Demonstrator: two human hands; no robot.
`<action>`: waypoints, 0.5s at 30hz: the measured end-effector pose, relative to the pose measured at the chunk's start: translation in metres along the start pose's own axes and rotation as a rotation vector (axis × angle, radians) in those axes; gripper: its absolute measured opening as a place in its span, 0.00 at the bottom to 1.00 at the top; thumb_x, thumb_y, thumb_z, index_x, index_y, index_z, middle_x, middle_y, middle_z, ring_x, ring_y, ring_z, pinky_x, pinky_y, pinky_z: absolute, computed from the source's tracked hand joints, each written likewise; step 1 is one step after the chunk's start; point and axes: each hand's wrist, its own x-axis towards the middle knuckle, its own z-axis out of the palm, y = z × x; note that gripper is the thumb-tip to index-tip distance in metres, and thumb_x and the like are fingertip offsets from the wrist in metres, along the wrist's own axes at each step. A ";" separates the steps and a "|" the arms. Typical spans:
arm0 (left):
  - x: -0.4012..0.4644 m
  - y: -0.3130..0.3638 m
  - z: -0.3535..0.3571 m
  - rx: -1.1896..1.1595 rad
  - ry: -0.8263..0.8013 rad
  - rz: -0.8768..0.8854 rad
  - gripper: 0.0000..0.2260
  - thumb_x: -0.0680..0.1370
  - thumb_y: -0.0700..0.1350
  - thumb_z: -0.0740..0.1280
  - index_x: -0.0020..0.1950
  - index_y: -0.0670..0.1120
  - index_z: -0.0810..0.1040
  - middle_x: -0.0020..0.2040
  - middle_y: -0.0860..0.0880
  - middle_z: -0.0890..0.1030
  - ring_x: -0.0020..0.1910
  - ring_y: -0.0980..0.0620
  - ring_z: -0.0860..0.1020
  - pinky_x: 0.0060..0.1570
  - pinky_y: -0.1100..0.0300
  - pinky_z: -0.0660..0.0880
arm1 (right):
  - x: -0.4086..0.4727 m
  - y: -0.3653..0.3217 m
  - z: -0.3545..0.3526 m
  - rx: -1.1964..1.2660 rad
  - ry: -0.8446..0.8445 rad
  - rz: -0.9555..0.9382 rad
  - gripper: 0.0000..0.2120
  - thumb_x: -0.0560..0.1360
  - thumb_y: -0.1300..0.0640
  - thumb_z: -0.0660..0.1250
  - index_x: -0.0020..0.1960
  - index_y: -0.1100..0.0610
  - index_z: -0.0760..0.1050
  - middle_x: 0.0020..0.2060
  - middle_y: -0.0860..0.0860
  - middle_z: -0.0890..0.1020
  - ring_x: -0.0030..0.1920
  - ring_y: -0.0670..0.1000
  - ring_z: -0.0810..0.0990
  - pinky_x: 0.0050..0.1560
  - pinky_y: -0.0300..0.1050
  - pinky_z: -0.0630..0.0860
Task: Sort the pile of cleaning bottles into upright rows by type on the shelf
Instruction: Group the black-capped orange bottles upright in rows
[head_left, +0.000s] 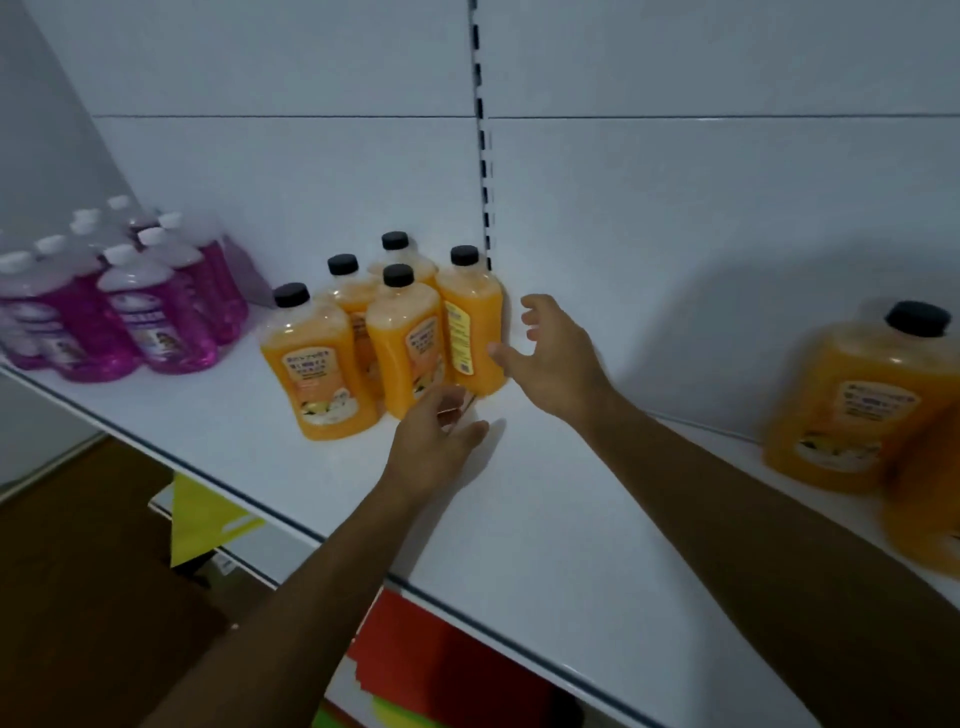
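Observation:
Several orange bottles with black caps (400, 338) stand upright in a cluster on the white shelf (519, 519). To their left, several purple bottles with white caps (150, 322) stand upright in rows. My left hand (434, 441) hovers just in front of the orange cluster, fingers relaxed, holding nothing. My right hand (553, 358) is spread beside the rightmost orange bottle (470, 327), thumb near its side; contact is unclear. More orange bottles (852, 410) stand at the far right, blurred.
The shelf's back panel has a slotted upright (484, 156) behind the orange cluster. Bare shelf surface lies between the cluster and the right-hand bottles. Below the shelf edge are a yellow tag (202, 514), red packaging (441, 670) and brown floor.

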 end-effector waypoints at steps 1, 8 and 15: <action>0.003 -0.003 -0.006 -0.014 -0.010 0.011 0.22 0.76 0.46 0.71 0.68 0.47 0.72 0.66 0.50 0.76 0.62 0.51 0.75 0.63 0.50 0.74 | 0.010 -0.004 0.006 0.014 0.017 -0.001 0.31 0.74 0.46 0.71 0.71 0.55 0.64 0.66 0.53 0.74 0.64 0.53 0.74 0.59 0.46 0.73; 0.017 -0.015 -0.028 -0.107 -0.123 0.064 0.20 0.75 0.46 0.71 0.65 0.49 0.71 0.65 0.51 0.75 0.64 0.52 0.74 0.58 0.62 0.73 | 0.049 -0.020 0.049 0.108 0.143 0.032 0.26 0.72 0.49 0.73 0.64 0.54 0.66 0.58 0.51 0.76 0.57 0.53 0.76 0.57 0.50 0.75; 0.028 -0.008 -0.001 -0.085 -0.120 0.265 0.23 0.76 0.47 0.70 0.68 0.53 0.66 0.64 0.58 0.73 0.61 0.66 0.71 0.58 0.69 0.69 | 0.027 -0.016 0.025 0.101 0.352 0.138 0.21 0.71 0.49 0.73 0.57 0.56 0.69 0.48 0.50 0.76 0.48 0.52 0.77 0.47 0.46 0.74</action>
